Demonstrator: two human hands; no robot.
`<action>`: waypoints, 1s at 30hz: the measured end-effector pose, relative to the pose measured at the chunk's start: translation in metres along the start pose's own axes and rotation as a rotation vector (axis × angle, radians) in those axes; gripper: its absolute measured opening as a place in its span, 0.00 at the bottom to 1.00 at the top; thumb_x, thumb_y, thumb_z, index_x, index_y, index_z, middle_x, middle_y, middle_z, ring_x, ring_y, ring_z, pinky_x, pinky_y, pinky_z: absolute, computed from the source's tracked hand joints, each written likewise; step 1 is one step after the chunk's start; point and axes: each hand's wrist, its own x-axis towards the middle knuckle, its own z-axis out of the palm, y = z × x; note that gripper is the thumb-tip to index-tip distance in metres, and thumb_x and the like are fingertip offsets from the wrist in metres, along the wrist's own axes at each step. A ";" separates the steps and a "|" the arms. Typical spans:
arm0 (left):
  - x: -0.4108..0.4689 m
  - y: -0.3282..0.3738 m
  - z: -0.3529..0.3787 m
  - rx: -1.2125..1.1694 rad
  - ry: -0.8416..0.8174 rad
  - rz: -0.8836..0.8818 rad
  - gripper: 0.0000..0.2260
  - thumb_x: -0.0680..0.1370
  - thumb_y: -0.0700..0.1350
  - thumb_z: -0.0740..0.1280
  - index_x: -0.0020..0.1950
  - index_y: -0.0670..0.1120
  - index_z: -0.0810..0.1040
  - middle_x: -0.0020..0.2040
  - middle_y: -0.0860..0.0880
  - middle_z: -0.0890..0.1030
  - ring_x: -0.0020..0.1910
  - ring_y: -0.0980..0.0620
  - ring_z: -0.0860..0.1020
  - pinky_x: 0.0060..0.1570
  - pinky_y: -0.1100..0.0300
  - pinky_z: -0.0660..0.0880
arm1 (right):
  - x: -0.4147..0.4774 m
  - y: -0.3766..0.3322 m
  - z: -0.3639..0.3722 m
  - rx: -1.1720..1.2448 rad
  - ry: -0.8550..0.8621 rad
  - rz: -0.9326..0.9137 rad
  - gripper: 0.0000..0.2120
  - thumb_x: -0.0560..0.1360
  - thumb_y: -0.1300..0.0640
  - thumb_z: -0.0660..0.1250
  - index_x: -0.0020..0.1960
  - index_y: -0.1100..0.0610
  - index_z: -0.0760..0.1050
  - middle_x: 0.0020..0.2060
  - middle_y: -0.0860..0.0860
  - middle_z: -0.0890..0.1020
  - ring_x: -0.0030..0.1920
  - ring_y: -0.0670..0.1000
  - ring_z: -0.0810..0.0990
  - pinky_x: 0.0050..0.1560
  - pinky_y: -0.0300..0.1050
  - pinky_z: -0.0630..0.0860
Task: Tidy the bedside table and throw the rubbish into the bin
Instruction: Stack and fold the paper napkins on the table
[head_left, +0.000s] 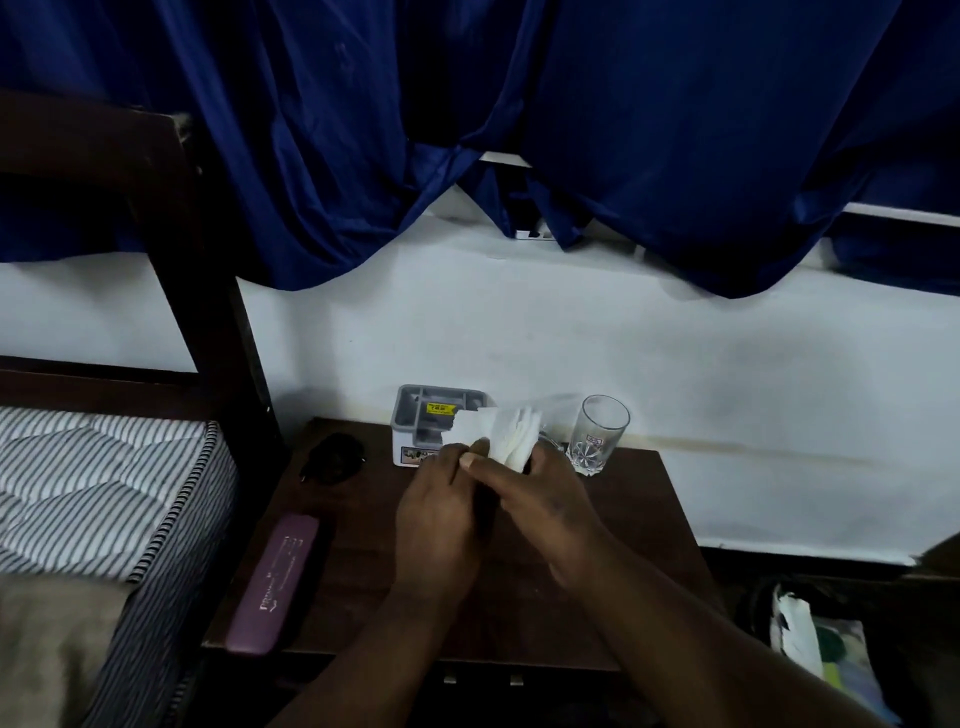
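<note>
Both my hands meet over the middle of the dark wooden bedside table (634, 525). My left hand (436, 519) and my right hand (540, 499) together grip a bunch of white tissues (506, 434), which sticks up from my fingers. Just behind the tissues stands a grey organiser box (423, 415) with a yellow label. A clear drinking glass (597, 434) stands upright to the right of the tissues. A purple case (275, 582) lies along the table's left edge. A black coiled item (335, 457) lies at the back left.
A bed with a striped mattress (93, 478) and a dark wooden frame (208, 312) adjoins the table on the left. Blue curtains (519, 130) hang over the white wall. A bin with paper and wrappers in it (815, 639) sits on the floor at the lower right.
</note>
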 end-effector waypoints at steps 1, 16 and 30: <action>0.006 -0.001 0.002 -0.005 -0.010 0.018 0.25 0.69 0.36 0.77 0.66 0.40 0.80 0.54 0.45 0.83 0.50 0.43 0.82 0.44 0.51 0.81 | 0.007 -0.001 0.002 -0.062 0.086 0.001 0.13 0.70 0.46 0.76 0.47 0.56 0.84 0.39 0.51 0.88 0.43 0.49 0.88 0.43 0.51 0.83; 0.068 -0.026 0.060 -0.108 -0.252 -0.008 0.37 0.77 0.48 0.70 0.83 0.43 0.59 0.83 0.46 0.60 0.84 0.46 0.56 0.79 0.46 0.54 | 0.119 0.005 0.004 -0.485 0.330 -0.026 0.16 0.78 0.51 0.63 0.34 0.50 0.64 0.33 0.46 0.72 0.42 0.54 0.74 0.44 0.43 0.64; 0.058 -0.046 0.068 -0.130 -0.383 -0.105 0.37 0.76 0.48 0.68 0.83 0.47 0.57 0.84 0.51 0.59 0.84 0.48 0.50 0.79 0.51 0.48 | 0.143 0.023 0.011 -0.629 0.180 0.016 0.16 0.76 0.53 0.64 0.32 0.54 0.66 0.29 0.47 0.72 0.38 0.56 0.74 0.30 0.41 0.61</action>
